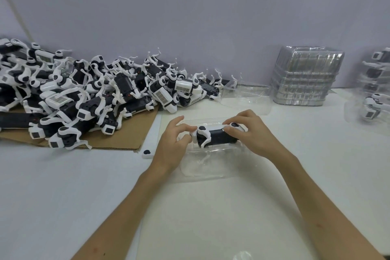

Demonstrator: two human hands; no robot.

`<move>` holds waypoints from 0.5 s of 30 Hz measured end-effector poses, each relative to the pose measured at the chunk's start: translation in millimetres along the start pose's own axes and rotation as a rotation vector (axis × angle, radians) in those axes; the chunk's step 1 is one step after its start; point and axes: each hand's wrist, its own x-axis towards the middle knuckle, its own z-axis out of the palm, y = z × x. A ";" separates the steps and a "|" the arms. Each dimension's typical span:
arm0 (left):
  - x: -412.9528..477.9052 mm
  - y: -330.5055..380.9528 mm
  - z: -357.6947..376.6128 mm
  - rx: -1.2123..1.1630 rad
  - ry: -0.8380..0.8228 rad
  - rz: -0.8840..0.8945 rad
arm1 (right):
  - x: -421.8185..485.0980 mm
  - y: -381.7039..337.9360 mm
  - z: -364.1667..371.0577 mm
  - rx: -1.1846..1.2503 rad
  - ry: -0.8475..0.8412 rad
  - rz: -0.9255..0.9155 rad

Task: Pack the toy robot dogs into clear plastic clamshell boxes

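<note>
Toy robot dog, pile's labels perhaps barcodes

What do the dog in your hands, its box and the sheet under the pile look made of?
Dog: likely hard plastic, smooth white and black. Box: thin clear plastic, see-through, glinting. Sheet: brown cardboard, matt, seemingly corrugated at its edge.

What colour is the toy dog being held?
Black body with white legs, toy dog, head view.
</note>
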 end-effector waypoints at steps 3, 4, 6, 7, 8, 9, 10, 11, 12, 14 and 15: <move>-0.7 2.5 0.7 0.003 0.016 -0.009 | -0.7 -0.7 -5.3 0.168 0.046 0.089; -1.2 3.1 1.7 0.004 0.039 -0.008 | 0.6 1.2 -8.2 0.210 0.060 0.152; -1.5 2.6 2.4 0.041 0.092 -0.069 | 3.7 9.8 -13.5 0.177 0.018 0.312; -0.7 1.8 1.2 0.082 0.099 -0.134 | 4.5 14.8 -14.7 0.130 -0.034 0.389; 0.8 0.5 -0.3 0.127 0.083 -0.201 | 5.1 18.7 -14.9 0.093 -0.083 0.443; 1.9 -0.7 -1.7 0.161 0.057 -0.251 | 5.7 21.7 -14.7 0.078 -0.110 0.469; 2.2 -1.4 -2.7 0.174 0.039 -0.261 | 6.0 23.2 -13.8 0.087 -0.117 0.468; 1.4 -1.3 -3.1 0.164 0.041 -0.233 | 5.8 22.3 -12.8 0.117 -0.121 0.450; -0.4 -0.1 -3.3 0.131 0.056 -0.174 | 5.6 20.2 -12.4 0.168 -0.123 0.422; -3.2 4.4 -3.4 0.033 0.080 -0.044 | 4.5 15.3 -12.2 0.338 -0.129 0.336; -3.1 6.3 -3.3 -0.031 0.085 0.000 | 3.4 12.2 -12.9 0.437 -0.130 0.283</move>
